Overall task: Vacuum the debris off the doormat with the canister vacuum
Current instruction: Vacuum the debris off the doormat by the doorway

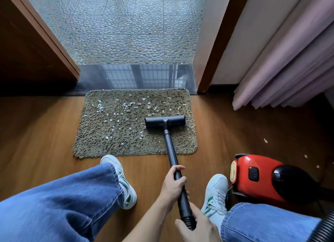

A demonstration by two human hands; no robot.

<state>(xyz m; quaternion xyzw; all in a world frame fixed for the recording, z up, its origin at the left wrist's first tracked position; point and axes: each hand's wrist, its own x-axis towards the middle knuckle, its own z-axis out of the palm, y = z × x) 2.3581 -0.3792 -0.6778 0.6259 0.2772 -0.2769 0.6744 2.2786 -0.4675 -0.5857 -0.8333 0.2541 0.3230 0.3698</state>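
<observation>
A brown shaggy doormat (101, 142) lies on the wooden floor before a doorway. White debris flakes (126, 106) are scattered over its far and left parts. The black floor nozzle (165, 122) sits on the mat's right half, and its black wand (170, 151) runs back toward me. My left hand (174, 183) grips the wand midway. My right hand (198, 227) holds the wand's lower end where the ribbed hose joins. The red canister vacuum (258, 176) stands on the floor at my right.
My two legs in blue jeans and white sneakers (124, 180) frame the wand. A pink curtain (289, 70) hangs at the right, a brown door (27, 48) at the left. A few white flakes (265, 140) lie on the floor at the right. Pebble tiles lie beyond the threshold.
</observation>
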